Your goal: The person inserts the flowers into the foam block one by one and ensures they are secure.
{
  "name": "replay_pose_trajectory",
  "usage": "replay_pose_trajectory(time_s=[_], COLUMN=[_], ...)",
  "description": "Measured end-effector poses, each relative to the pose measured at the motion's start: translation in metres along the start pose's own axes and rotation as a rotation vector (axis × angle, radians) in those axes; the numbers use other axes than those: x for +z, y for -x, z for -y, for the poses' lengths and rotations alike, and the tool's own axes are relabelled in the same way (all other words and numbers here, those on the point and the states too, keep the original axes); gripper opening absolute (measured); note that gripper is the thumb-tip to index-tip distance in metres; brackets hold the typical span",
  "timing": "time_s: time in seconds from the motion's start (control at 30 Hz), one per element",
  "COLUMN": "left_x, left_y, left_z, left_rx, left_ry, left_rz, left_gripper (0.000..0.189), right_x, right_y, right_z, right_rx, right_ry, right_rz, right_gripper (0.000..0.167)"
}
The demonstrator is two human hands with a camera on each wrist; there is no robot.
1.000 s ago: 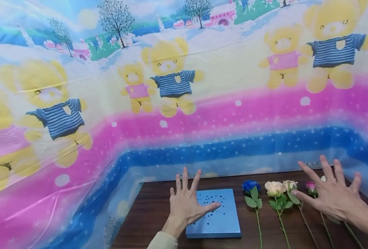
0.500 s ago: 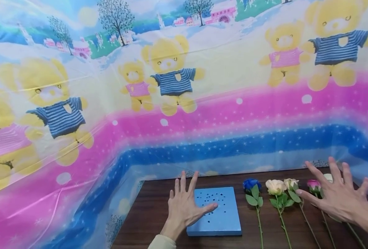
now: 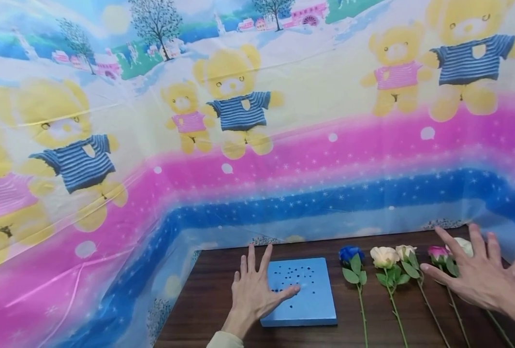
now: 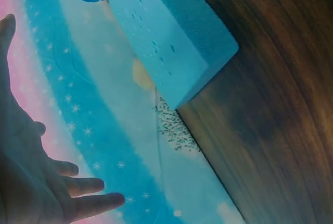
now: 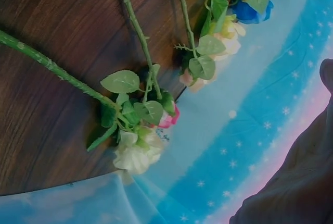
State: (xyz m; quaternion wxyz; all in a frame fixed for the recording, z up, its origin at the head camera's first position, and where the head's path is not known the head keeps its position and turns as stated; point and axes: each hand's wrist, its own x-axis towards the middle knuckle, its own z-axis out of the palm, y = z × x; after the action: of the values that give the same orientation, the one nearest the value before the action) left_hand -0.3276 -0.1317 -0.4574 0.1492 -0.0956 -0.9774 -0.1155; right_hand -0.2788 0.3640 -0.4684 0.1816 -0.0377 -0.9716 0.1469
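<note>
My left hand (image 3: 254, 296) is spread with straight fingers above the left part of a light blue foam block (image 3: 301, 304); small holes dot the block's top. In the left wrist view that hand (image 4: 36, 172) is apart from the block (image 4: 171, 41). Fingers splayed, my right hand (image 3: 483, 278) hovers over the rightmost roses and holds nothing. Lying in a row are a blue rose (image 3: 350, 255), a cream rose (image 3: 384, 257), a pale rose (image 3: 406, 253), a pink rose (image 3: 437, 253) and a white rose (image 3: 465, 246), the last two partly hidden by the right hand.
The block and roses lie on a dark wooden table (image 3: 205, 290). Behind it and to its left hangs a printed cloth (image 3: 240, 193) with bears, trees and snowflakes, meeting the table's back edge.
My right hand has drifted to the right, uncovering more of the pink and white roses. The left hand has shifted slightly left and down. Block and roses stay put; the head view tilts a little.
</note>
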Motion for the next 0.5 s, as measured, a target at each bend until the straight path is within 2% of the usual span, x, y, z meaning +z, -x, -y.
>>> replay_pose_trajectory(time_s=[0.27, 0.5], left_x=[0.006, 0.021], left_y=[0.006, 0.009], left_z=[0.012, 0.025], left_rx=[-0.066, -0.127], left_ry=[0.118, 0.162], left_rz=[0.046, 0.127], left_gripper=[0.125, 0.123], right_x=[0.008, 0.006], right_y=[-0.005, -0.009], right_z=[-0.006, -0.021], right_rx=[0.073, 0.129], right_ry=[-0.036, -0.085], right_rz=[0.047, 0.208], right_gripper=[0.119, 0.115])
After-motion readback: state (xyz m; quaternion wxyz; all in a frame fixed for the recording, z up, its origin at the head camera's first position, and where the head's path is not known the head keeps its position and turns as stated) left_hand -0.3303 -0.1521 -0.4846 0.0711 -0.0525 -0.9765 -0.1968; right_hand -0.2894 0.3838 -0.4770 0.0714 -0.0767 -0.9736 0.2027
